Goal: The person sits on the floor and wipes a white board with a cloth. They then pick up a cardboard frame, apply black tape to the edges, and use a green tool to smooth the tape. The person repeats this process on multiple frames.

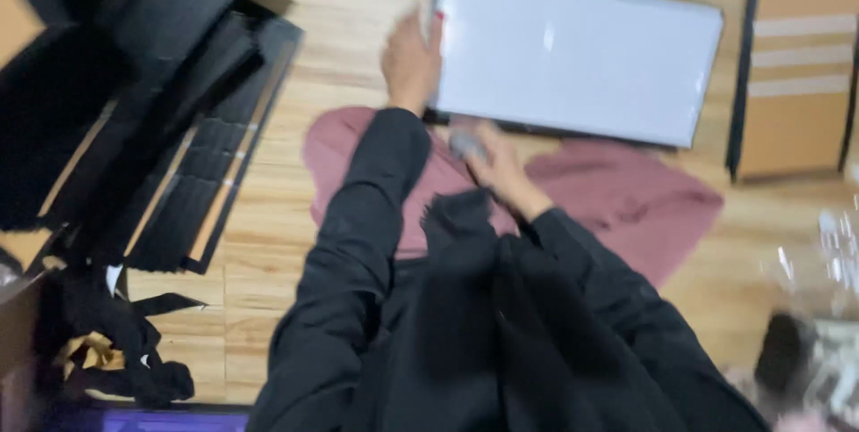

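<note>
1. Nearest the camera, two black sleeves (358, 244) reach forward over the wooden floor (268, 235)
2. The right hand (497, 159) lies over a pink cloth (626, 199) spread on the floor; its grip is closed around a small grey thing (465, 143), too blurred to tell what it is
3. The left hand (410, 61) is farther out, its fingers narrow and resting against the left edge of a white panel (577, 52); I cannot tell whether it clasps the edge
4. The white panel lies flat on the floor just beyond the pink cloth, its near edge touching or overlapping the cloth
5. Black flat pieces (179, 128) are stacked at the left, and a brown box (796, 65) stands at the far right
</note>
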